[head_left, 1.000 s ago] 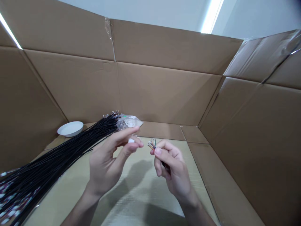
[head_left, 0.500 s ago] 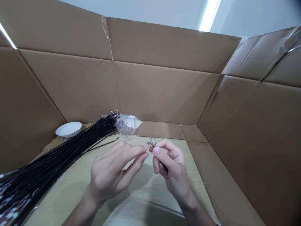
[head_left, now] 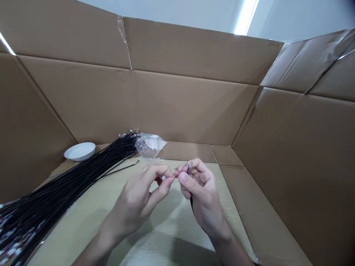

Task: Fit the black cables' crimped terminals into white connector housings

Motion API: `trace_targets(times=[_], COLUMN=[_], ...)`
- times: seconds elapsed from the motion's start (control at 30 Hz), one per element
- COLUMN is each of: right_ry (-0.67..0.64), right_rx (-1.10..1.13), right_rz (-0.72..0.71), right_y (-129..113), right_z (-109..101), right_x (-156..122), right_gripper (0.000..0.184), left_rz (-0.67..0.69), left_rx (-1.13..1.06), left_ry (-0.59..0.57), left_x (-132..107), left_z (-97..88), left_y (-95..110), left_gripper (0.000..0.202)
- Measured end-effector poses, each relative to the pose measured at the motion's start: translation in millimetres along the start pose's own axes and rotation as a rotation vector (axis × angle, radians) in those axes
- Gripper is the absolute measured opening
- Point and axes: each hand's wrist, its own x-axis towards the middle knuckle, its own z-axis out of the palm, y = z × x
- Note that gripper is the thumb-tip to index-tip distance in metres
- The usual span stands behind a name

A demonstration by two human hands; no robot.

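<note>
My right hand [head_left: 201, 188] pinches the end of a black cable [head_left: 191, 204], whose thin coloured wires [head_left: 189, 167] fan out above the thumb and forefinger. One or two orange and dark wires point left toward the other hand. My left hand [head_left: 149, 188] is closed, with a small white plastic connector [head_left: 163, 178] showing between thumb and curled forefinger. Its fingertips meet a wire tip at the right hand's thumb; whether that wire is inside the connector cannot be seen. Both hands are raised above the table surface.
A thick bundle of black cables [head_left: 83, 173] with white-ended wires runs along the left, one cable lying apart. Behind stand a white bowl [head_left: 80, 152] and a clear plastic bag [head_left: 150, 146] of small white parts. Cardboard walls [head_left: 194, 111] enclose the table [head_left: 155, 236].
The left fingers have curled in and the white connector now shows between them. In the right hand the fanned wires have split, most leaning back and right, a few pointing left.
</note>
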Motion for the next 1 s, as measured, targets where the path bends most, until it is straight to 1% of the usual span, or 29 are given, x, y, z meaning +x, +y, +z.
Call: trace_targets(times=[0.07,0.1,0.17,0.27,0.33,0.47,0.57,0.63,0.73,0.87,1.0], right_ry=[0.03,0.056,0.117,0.193,0.216,0.22,0.219,0.235,0.253,0.203,0.17], right_rx=[-0.016,-0.035,-0.075,-0.108,-0.109,-0.089,-0.063,-0.067,-0.108,-0.145,-0.156], right_rz=[-0.033,-0.052,-0.088,-0.12,-0.131,-0.134,-0.117,-0.11,-0.141,-0.195,-0.208], right_y=[0.1,-0.1,-0.4,-0.8,-1.0,-1.5,-2.6,-3.6,-5.1,-5.2,-2.8], right_z=[-1.0,-1.4,-2.0,-2.0,-1.4,0.6,1.7,1.7,0.5,-1.6,-2.1], right_x=[0.4,0.6,1.0,0.7,0.0,-0.9,-0.8,-1.4,-4.0,-8.0,-9.8], right_gripper=[0.022,0.022,0.024,0.026,0.027,0.026,0.03,0.032,0.031,0.022,0.02], left_rz=[-0.06,-0.114,-0.257,-0.446,-0.507,-0.533,-0.564,-0.6,-0.629,-0.578,-0.533], left_rx=[-0.086,-0.157,-0.371,-0.702,-0.81,-0.943,-1.033,-1.07,-1.09,-1.053,-1.024], left_ry=[-0.014,-0.009,0.023,0.081,0.088,0.099,0.116,0.103,0.095,0.172,0.218], left_x=[-1.9,-2.7,-3.1,0.5,4.3,8.4,7.6,6.8,6.4,6.7,7.8], left_z=[0.8,1.6,4.3,8.8,11.8,19.3,25.4,29.0,33.6,37.6,37.7], left_y=[-2.6,-4.4,-8.5,-12.2,-11.6,-6.3,-4.2,-4.6,-6.2,-6.9,-6.8], left_gripper=[0.013,0.011,0.007,0.025,0.032,0.034,0.035,0.036,0.033,0.027,0.026])
